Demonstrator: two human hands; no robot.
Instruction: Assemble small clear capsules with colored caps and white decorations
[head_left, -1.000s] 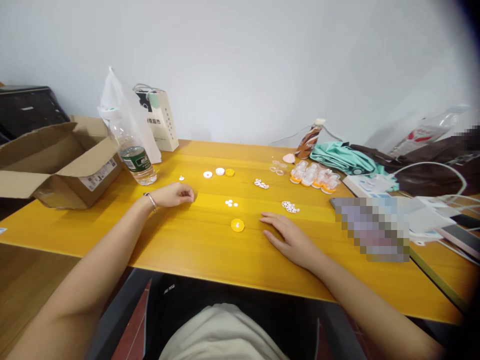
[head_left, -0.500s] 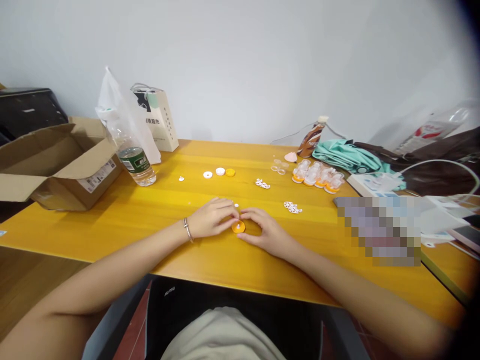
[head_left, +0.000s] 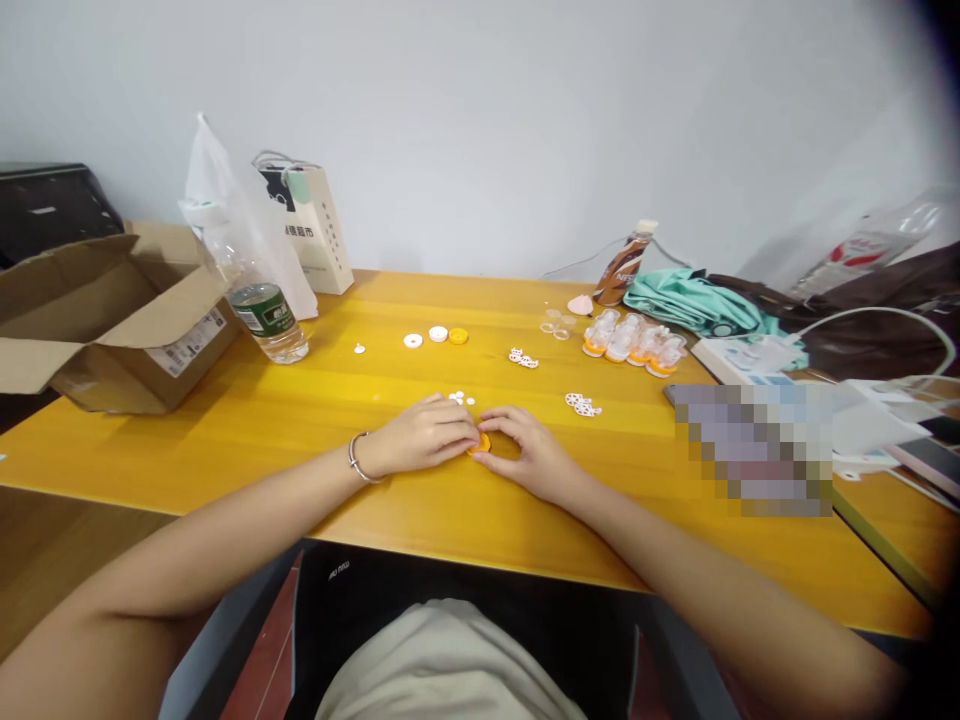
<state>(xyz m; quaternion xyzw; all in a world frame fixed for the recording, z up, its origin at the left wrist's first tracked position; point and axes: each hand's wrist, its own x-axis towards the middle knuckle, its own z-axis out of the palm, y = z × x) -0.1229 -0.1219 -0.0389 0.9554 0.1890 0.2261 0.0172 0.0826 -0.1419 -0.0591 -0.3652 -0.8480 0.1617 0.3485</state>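
Note:
Between my hands is a small round orange piece (head_left: 484, 443), close to the tabletop and partly covered by fingers. My left hand (head_left: 425, 437), with a metal bangle at its wrist, has its fingertips closed on the left side of the piece. My right hand (head_left: 531, 458) curves around from the other side, thumb and fingertips gripping the edge. Several tiny white pieces (head_left: 460, 399) lie just beyond my left fingers. Farther back are a white ring (head_left: 413, 341), a white disc (head_left: 438, 334) and a yellow disc (head_left: 458, 336).
White cut-out parts (head_left: 583, 405) lie right of my hands. Clear-topped orange pieces (head_left: 632, 345) stand near a brown drink bottle (head_left: 627, 264) and a teal folded cloth item (head_left: 679, 303). On the left are a water bottle (head_left: 266, 320), an open cardboard box (head_left: 142, 350) and a paper bag (head_left: 319, 230).
My left fingers have moved over the orange piece, hiding more of it, and my right thumb has come in against it. The small white pieces behind my left hand show more. The view has shifted slightly.

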